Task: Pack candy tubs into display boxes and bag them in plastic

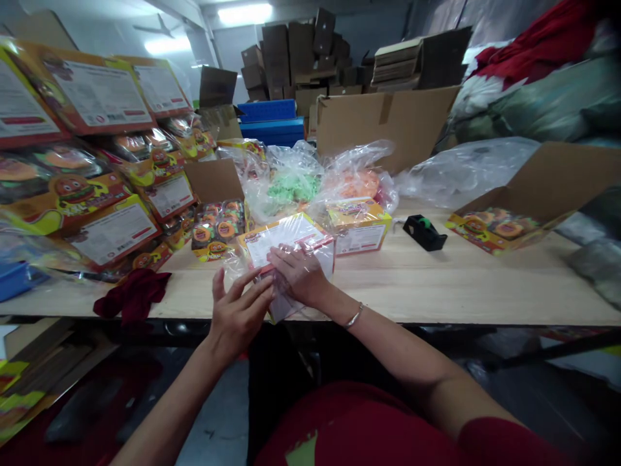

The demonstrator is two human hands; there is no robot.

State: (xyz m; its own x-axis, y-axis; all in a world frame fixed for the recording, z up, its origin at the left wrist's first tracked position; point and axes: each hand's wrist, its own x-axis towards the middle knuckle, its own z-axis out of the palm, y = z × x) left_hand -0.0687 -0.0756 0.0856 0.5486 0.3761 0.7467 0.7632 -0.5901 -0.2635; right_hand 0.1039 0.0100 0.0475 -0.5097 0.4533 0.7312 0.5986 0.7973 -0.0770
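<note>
A flat toy box in clear plastic wrap [291, 243] lies face down at the near edge of the wooden table [436, 285]. My right hand [298, 275] rests on the wrap at the box's near end, fingers curled and pressing the plastic. My left hand [240, 310] sits just left of it, fingers stretched out and touching the wrap's loose edge.
Stacks of the same burger-print toy boxes [111, 226] fill the left side. A yellow box [359, 226] and a black tape dispenser [424, 232] stand beyond. Clear bags of toys [291, 184], an open carton [528, 194] at right, a dark red cloth [133, 294] at left.
</note>
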